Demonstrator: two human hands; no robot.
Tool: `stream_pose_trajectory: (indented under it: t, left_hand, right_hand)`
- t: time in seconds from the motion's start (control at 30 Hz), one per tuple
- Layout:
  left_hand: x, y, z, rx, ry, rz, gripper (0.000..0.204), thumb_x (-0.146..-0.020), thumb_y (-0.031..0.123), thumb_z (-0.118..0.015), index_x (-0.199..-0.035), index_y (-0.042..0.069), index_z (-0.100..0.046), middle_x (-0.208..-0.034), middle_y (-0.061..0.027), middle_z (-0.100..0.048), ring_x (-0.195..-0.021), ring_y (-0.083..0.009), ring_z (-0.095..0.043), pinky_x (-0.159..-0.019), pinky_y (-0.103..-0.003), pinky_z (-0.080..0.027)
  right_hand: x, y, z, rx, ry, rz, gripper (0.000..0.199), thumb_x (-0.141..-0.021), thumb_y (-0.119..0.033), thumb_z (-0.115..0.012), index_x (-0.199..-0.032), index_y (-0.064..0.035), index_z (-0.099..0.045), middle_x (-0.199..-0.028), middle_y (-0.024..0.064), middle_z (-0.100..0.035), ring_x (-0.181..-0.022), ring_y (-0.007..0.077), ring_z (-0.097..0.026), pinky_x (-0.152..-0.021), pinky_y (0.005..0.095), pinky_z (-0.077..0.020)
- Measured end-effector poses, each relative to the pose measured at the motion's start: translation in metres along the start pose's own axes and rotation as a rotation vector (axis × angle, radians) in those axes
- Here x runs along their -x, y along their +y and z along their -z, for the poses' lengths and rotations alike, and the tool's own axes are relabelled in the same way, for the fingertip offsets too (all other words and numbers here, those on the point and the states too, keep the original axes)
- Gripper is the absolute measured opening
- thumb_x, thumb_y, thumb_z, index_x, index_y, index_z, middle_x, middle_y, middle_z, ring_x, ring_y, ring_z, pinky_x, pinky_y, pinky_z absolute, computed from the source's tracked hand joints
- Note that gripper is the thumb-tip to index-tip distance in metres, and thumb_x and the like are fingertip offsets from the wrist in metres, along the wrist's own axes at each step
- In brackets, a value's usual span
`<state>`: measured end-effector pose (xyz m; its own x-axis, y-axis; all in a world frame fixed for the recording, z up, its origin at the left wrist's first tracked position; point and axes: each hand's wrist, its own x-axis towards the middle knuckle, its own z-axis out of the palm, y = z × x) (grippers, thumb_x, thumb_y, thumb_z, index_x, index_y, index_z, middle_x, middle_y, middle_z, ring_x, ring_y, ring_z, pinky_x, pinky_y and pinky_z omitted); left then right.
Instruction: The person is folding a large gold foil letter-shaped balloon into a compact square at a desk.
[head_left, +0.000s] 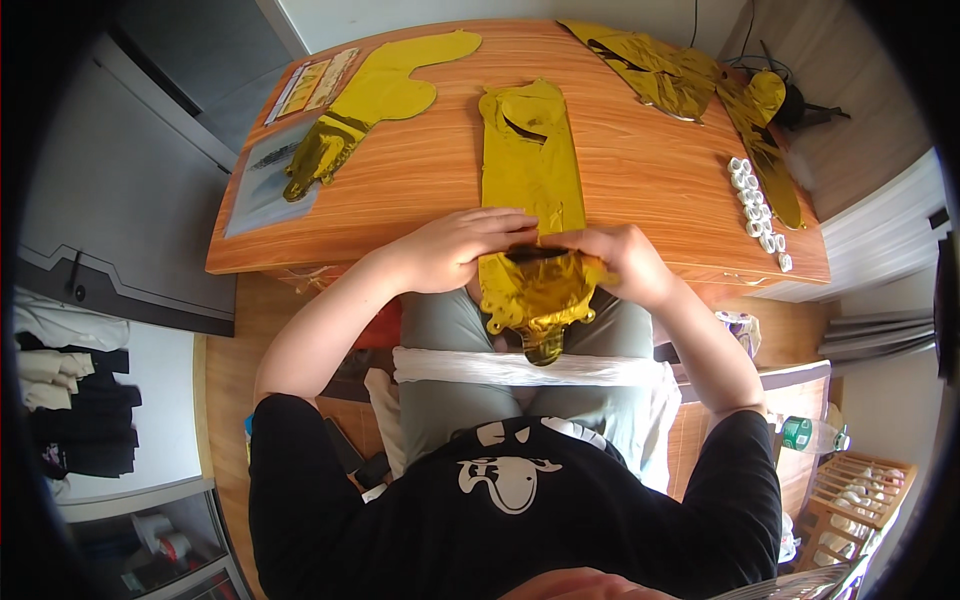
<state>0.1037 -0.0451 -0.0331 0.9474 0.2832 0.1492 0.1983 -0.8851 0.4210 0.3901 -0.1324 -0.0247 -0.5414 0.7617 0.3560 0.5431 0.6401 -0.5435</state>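
Observation:
A flat gold foil balloon (pixel 532 178) lies lengthwise on the table. Its near end hangs over the front edge above my lap, crumpled, with small tabs and a narrow tail at the bottom. My left hand (pixel 462 246) grips its left side at the table edge, fingers laid together across the foil. On the other side my right hand (pixel 625 262) pinches the foil, fingers bent inward. Between the hands the foil bulges around a dark fold. A second gold foil balloon (pixel 385 92), curved in outline, lies at the back left, its crumpled end over a clear plastic sheet (pixel 262 205).
More gold foil balloons (pixel 655 75) spread along the table's back right. Several small white rolls (pixel 752 205) stand in rows near the right edge. A printed packet (pixel 312 85) lies at the far left. A white cloth (pixel 530 368) crosses my lap. A plastic bottle (pixel 812 434) is at the lower right.

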Motion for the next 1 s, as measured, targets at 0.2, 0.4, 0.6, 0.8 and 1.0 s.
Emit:
stream_pose_trajectory:
  t: [0.2,0.4,0.6,0.8,1.0]
  left_hand:
    - [-0.011,0.01,0.019,0.746,-0.043,0.283,0.037,-0.108,0.011,-0.044,-0.142,0.005,-0.058,-0.142,-0.0091,-0.059,-0.126,-0.0143,-0.056,-0.109,-0.032,-0.043]
    - [-0.023,0.003,0.025,0.773,0.097,0.646,0.042,-0.109,0.025,-0.051,-0.143,0.0,-0.054,-0.136,-0.0096,-0.063,-0.125,-0.0159,-0.057,-0.108,-0.032,-0.044]
    - [-0.026,-0.026,0.016,0.986,0.351,0.509,0.048,-0.102,0.022,-0.063,-0.143,-0.001,-0.052,-0.128,-0.0101,-0.066,-0.118,-0.0152,-0.061,-0.102,-0.032,-0.048]
    - [-0.012,-0.006,0.014,0.551,0.364,0.623,0.068,-0.095,0.016,-0.074,-0.152,0.0,-0.04,-0.105,-0.0096,-0.069,-0.098,-0.0161,-0.065,-0.09,-0.032,-0.053]
    - [-0.011,0.005,0.016,0.589,0.317,0.682,0.084,-0.094,0.021,-0.076,-0.16,0.006,-0.026,-0.094,-0.0078,-0.068,-0.09,-0.0158,-0.065,-0.085,-0.03,-0.053]
  right_hand:
    - [-0.021,0.02,0.006,-0.462,-0.015,-0.305,0.025,-0.093,-0.005,-0.068,-0.117,0.0007,-0.068,-0.099,0.0099,-0.075,-0.087,0.0164,-0.071,-0.078,0.0302,-0.0552]
    - [-0.044,0.039,0.009,-0.75,-0.09,-0.64,0.032,-0.099,-0.018,-0.063,-0.127,-0.0019,-0.066,-0.108,0.0013,-0.071,-0.089,0.0093,-0.068,-0.079,0.0237,-0.0541]
    - [-0.059,0.035,0.012,-0.809,-0.113,-0.845,0.03,-0.101,-0.019,-0.062,-0.128,-0.0058,-0.065,-0.107,0.0016,-0.072,-0.088,0.0067,-0.069,-0.071,0.0225,-0.0574]
    - [-0.061,0.037,0.012,-0.83,-0.106,-0.913,0.03,-0.099,-0.019,-0.064,-0.127,-0.0074,-0.065,-0.109,0.0009,-0.072,-0.087,0.0077,-0.069,-0.069,0.0229,-0.0554]
    - [-0.063,0.041,0.01,-0.761,-0.097,-0.928,0.025,-0.098,-0.02,-0.068,-0.118,-0.0044,-0.066,-0.096,0.0018,-0.07,-0.078,0.0078,-0.068,-0.063,0.0236,-0.0564]
